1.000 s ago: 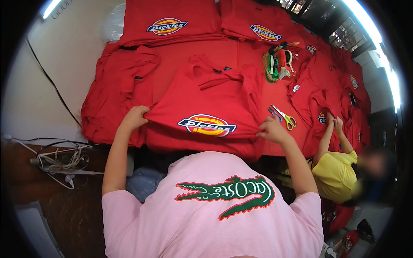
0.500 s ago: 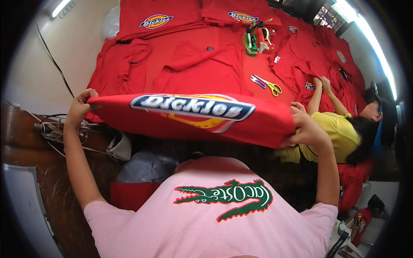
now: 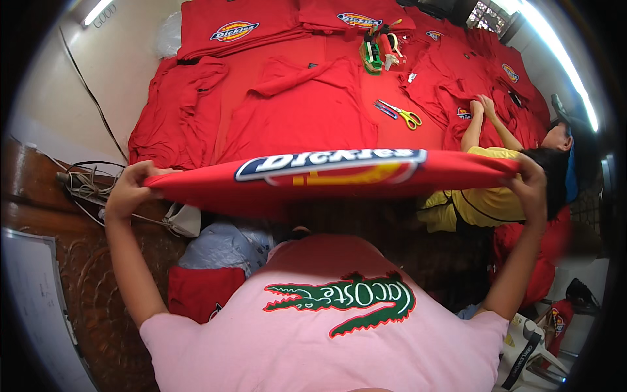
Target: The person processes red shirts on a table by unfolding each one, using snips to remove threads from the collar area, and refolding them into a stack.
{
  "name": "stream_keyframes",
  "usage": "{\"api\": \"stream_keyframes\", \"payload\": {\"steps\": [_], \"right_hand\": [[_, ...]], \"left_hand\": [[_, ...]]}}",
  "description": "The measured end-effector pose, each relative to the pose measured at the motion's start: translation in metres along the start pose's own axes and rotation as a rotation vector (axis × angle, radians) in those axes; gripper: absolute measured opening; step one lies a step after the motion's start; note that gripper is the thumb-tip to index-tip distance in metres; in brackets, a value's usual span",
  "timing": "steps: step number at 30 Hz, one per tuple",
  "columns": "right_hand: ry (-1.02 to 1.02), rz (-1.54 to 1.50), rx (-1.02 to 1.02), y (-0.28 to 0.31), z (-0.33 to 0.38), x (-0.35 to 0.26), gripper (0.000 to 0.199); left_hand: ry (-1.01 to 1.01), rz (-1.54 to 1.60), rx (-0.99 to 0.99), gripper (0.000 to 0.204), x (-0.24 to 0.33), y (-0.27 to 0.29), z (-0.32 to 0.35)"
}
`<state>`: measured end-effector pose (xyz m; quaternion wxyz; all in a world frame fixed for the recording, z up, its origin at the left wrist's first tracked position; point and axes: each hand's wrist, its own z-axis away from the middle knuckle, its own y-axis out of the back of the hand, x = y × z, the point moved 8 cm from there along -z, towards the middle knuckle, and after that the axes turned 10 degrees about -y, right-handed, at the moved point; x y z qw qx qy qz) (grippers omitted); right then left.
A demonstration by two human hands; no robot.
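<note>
A red T-shirt [image 3: 215, 186] with a large printed logo is stretched level in the air between my two hands. My left hand [image 3: 130, 187] pinches its left end, and my right hand [image 3: 530, 186] grips the right end. Beyond it, another red shirt [image 3: 307, 111] lies spread on the red-covered table, partly hidden by the raised one. Yellow-handled scissors [image 3: 409, 117] and small blue thread snips [image 3: 385, 110] rest to the right of that shirt.
Stacks of folded red shirts [image 3: 228, 32] line the far side. A green tape dispenser [image 3: 371, 59] stands near them. At right, a co-worker in yellow [image 3: 490, 202] handles a red shirt. Cables [image 3: 98, 189] lie at left; a plastic bag [image 3: 225, 248] sits below.
The held shirt has been drawn out wider and tilted flatter. My right hand has moved outward to the right and slightly up; my left hand has dropped a little.
</note>
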<state>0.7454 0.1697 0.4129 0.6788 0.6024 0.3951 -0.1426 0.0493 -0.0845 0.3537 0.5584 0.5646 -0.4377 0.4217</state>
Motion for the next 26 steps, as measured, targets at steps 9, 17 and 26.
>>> {"api": "stream_keyframes", "payload": {"steps": [9, 17, 26], "right_hand": [[-0.044, -0.862, 0.017, -0.046, -0.108, -0.028, 0.051], [0.139, -1.053, -0.002, -0.063, -0.283, -0.056, 0.033], [-0.013, -0.939, 0.069, -0.129, -0.313, -0.016, 0.037]], "left_hand": [[-0.35, 0.314, 0.468, 0.022, 0.016, 0.031, -0.103], [-0.686, -0.12, 0.843, 0.018, 0.044, 0.171, -0.228], [-0.449, -0.45, 0.88, 0.028, 0.036, 0.186, -0.24]]}}
